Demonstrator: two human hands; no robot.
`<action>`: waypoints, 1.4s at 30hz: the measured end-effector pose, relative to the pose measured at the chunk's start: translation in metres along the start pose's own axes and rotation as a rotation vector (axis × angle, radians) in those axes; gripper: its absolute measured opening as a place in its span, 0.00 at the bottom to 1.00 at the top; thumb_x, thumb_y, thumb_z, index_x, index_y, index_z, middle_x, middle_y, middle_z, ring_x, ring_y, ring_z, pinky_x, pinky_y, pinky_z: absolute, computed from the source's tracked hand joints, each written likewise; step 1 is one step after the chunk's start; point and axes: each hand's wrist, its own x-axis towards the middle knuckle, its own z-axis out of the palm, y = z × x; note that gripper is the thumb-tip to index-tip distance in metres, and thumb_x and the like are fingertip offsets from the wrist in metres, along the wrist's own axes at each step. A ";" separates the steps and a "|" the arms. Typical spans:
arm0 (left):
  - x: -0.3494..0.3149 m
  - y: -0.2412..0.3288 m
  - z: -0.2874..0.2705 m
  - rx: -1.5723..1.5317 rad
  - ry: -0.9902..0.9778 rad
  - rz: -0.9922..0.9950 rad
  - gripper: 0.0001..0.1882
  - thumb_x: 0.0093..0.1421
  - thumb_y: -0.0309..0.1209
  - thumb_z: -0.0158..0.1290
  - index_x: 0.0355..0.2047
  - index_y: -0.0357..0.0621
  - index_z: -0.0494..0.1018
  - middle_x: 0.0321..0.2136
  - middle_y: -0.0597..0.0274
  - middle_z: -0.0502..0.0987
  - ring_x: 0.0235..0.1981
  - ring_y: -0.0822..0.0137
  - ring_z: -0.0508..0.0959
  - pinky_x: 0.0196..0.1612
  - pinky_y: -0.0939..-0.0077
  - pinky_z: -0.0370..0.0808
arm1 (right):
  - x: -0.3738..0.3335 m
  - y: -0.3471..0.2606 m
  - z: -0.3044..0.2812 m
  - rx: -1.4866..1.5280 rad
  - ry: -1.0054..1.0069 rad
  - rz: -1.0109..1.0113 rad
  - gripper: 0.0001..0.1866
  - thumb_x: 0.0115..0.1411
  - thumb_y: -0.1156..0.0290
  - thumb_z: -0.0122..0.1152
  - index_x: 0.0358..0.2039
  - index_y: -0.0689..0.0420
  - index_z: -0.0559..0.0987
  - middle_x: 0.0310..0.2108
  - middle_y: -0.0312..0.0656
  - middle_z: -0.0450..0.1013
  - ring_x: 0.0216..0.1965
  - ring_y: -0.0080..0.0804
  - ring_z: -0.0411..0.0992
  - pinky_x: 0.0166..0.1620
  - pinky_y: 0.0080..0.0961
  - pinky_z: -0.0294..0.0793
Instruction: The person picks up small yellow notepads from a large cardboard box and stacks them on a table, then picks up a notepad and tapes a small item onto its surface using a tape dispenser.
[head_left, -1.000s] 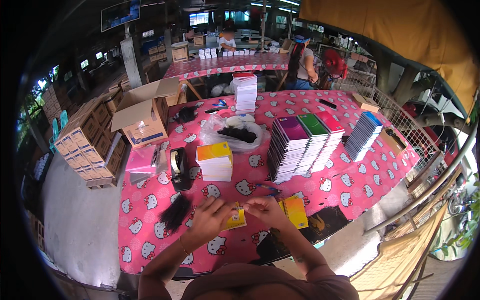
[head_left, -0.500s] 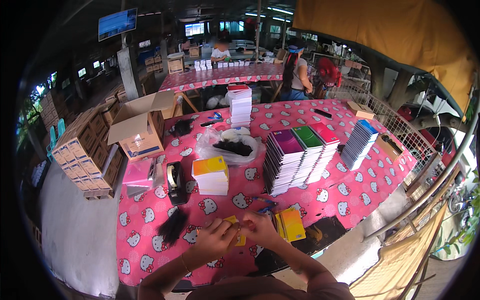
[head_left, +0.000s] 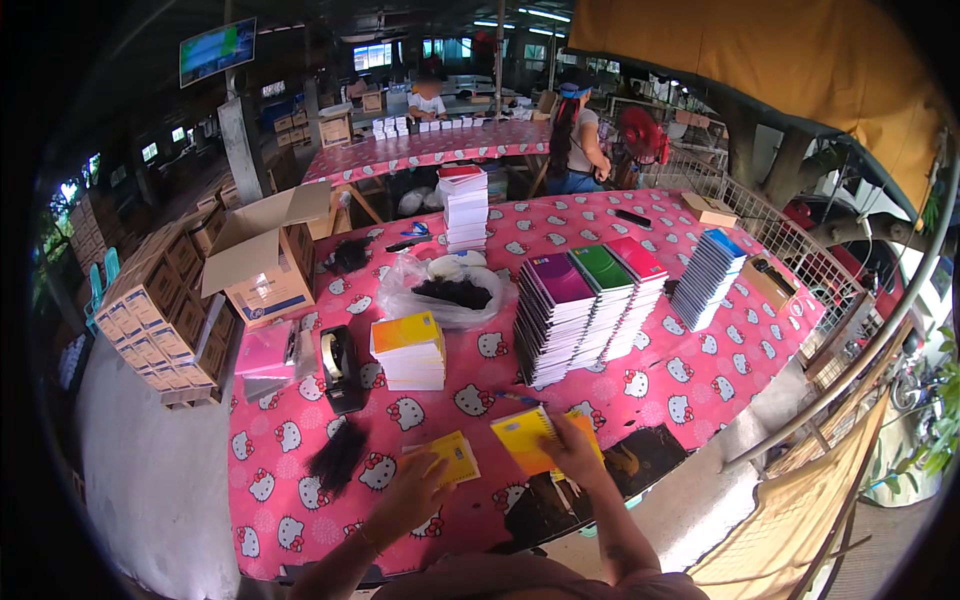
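My right hand (head_left: 578, 452) grips a yellow spiral notebook (head_left: 522, 441) by its right edge, tilted just above the table. Partly under that hand lies another yellow-orange notebook (head_left: 588, 428). Further left, my left hand (head_left: 408, 492) has its fingers closed on the near left edge of a small yellow notebook (head_left: 455, 458). Black bristle-like wires (head_left: 338, 456) lie in a bundle left of that hand. Behind it stands a stack of unbound yellow-covered pads (head_left: 408, 350). A blue-handled tool (head_left: 520, 399) is partly hidden behind the raised notebook.
Stacked spiral notebooks (head_left: 570, 315) stand mid-table, with a bluish stack (head_left: 708, 280) to the right. A plastic bag of black wires (head_left: 450, 290), tape dispenser (head_left: 340, 368) and open carton (head_left: 262, 262) sit leftward. A dark board (head_left: 640, 465) lies near the front edge. Two people are beyond.
My hands have moved apart from a close pinch over one yellow notebook. The right hand has gone right and now holds a spiral notebook. The view has shifted slightly.
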 end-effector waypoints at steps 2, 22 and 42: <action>-0.029 -0.017 0.027 0.119 -0.128 0.017 0.16 0.59 0.32 0.56 0.45 0.39 0.74 0.43 0.51 0.75 0.48 0.53 0.76 0.46 0.63 0.77 | -0.004 -0.014 -0.029 -0.257 -0.036 0.170 0.17 0.58 0.74 0.60 0.49 0.55 0.74 0.43 0.43 0.75 0.48 0.40 0.73 0.50 0.34 0.70; -0.016 -0.026 0.031 0.172 0.076 -0.069 0.19 0.53 0.25 0.54 0.48 0.43 0.71 0.42 0.57 0.73 0.42 0.58 0.71 0.50 0.55 0.65 | 0.001 -0.011 0.102 0.266 -0.229 -0.083 0.25 0.56 0.78 0.65 0.55 0.55 0.71 0.53 0.41 0.71 0.56 0.29 0.68 0.57 0.30 0.67; -0.113 -0.127 0.048 0.540 0.246 -0.547 0.14 0.55 0.25 0.54 0.43 0.36 0.72 0.34 0.48 0.70 0.38 0.48 0.70 0.42 0.56 0.71 | 0.014 0.021 0.141 0.291 -0.236 -0.030 0.16 0.57 0.75 0.64 0.46 0.60 0.73 0.41 0.40 0.75 0.44 0.27 0.74 0.48 0.25 0.74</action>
